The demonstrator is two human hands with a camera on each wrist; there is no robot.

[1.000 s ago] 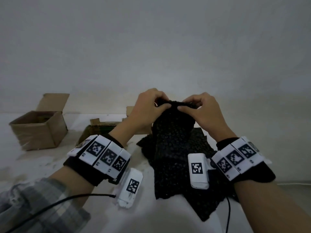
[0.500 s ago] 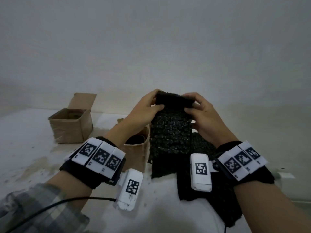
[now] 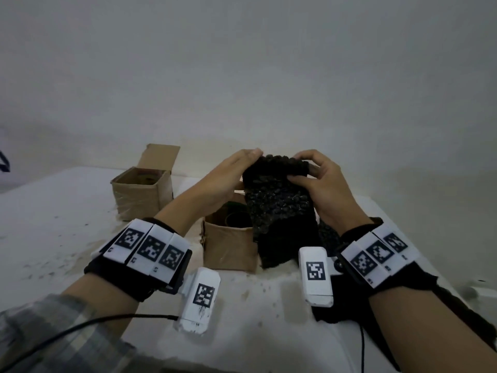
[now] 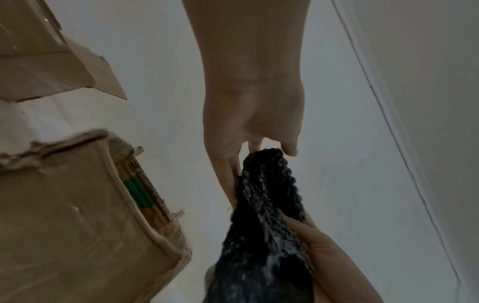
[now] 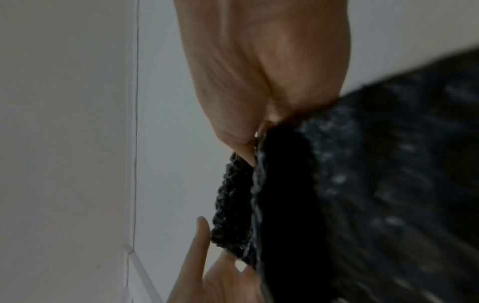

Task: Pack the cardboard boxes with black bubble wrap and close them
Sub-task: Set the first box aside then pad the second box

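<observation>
No readable writing. Left hand (image 3: pixel 228 179) and right hand (image 3: pixel 320 184) both pinch folded black bubble wrap (image 3: pixel 279 200); open cardboard box (image 3: pixel 228 246) directly below grip.

— What stands behind the table (image 3: pixel 53 232)?

— A plain pale grey wall (image 3: pixel 242 76), bare and evenly, dimly lit, meeting the table's far edge.

— And the table itself?

— White, scuffed and speckled with dark marks toward its left edge. The right wrist view shows a thin vertical seam (image 5: pixel 136 123) in the wall. A dark shape (image 3: pixel 4 161) shows at the far left; I cannot tell what it is.
</observation>
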